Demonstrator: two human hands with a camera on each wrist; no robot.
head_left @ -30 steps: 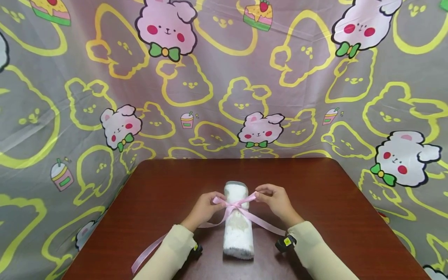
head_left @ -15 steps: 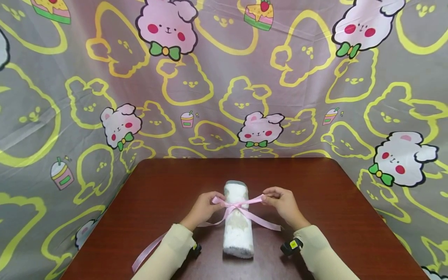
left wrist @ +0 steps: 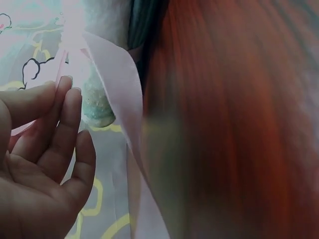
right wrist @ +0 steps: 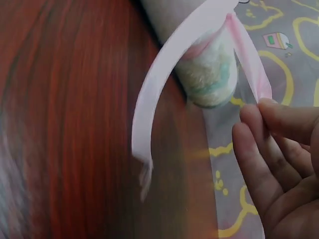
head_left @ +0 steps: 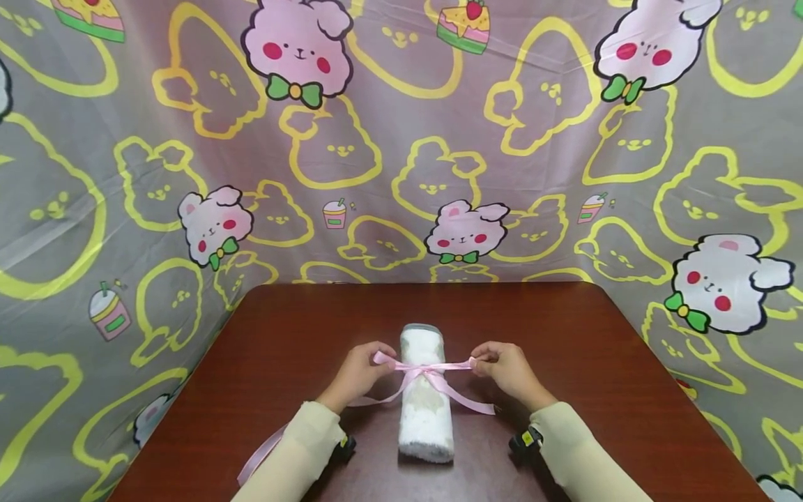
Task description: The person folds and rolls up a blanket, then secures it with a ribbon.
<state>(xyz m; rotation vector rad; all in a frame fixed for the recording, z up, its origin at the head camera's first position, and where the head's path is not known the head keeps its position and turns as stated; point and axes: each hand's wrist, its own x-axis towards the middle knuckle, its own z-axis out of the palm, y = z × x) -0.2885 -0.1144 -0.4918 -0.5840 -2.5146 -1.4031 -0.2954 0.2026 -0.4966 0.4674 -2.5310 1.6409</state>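
A rolled white towel [head_left: 426,425] with grey ends lies lengthwise on the table. Around its upper half runs a pink ribbon [head_left: 461,399], crossed or knotted on top, with two loops pulled out sideways and two loose tails below. My left hand [head_left: 356,373] pinches the left loop between thumb and fingertips; the left wrist view shows the ribbon [left wrist: 122,84] tail hanging past that hand [left wrist: 55,149]. On the other side my right hand [head_left: 509,369] pinches the right loop, seen closely in the right wrist view, where the hand [right wrist: 284,159] holds the ribbon [right wrist: 254,69] at thumb and fingertip.
The dark reddish-brown table [head_left: 301,328] has rounded far corners. Behind and beside it hangs a grey cloth [head_left: 376,125] printed with cartoon animals. The long left ribbon tail trails toward the table's near left, partly behind the left sleeve [head_left: 288,453].
Both hands have drawn farther apart, the left slightly leftward and the right rightward. The upper ribbon loops are now stretched nearly level, and the right tail's end has shifted left. The towel stays in place.
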